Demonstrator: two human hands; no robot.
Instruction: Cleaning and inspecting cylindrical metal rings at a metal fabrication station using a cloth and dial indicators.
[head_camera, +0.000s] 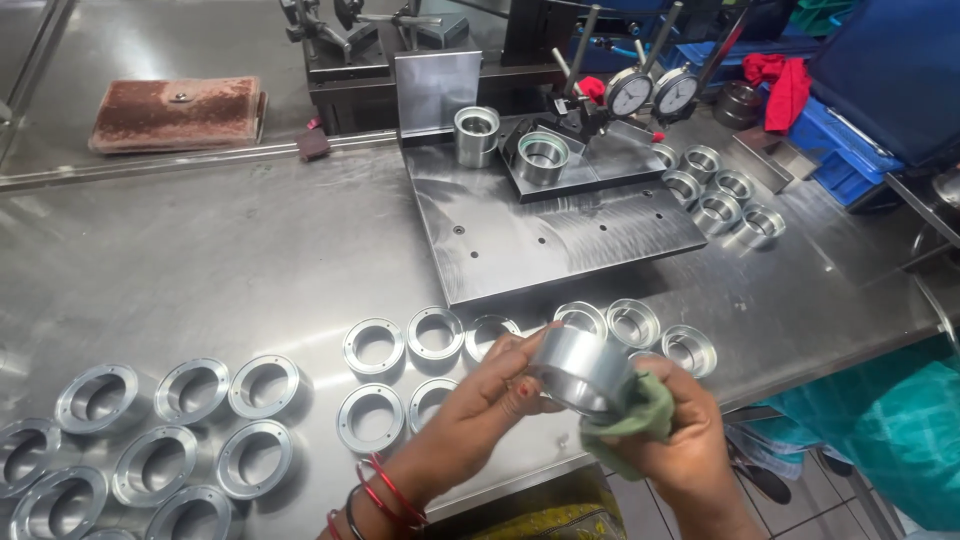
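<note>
My left hand grips a shiny metal ring-shaped cylinder near the table's front edge. My right hand holds a green cloth pressed against the cylinder's lower right side. Red and black bangles sit on my left wrist. Just behind my hands lie several flat metal rings and a few short metal cups on the steel table.
A dark steel plate holds a gauging fixture with two dial gauges and two cylinders. More flanged rings lie at the left, several cups at the right. A worn brown pad lies far left, blue bins far right.
</note>
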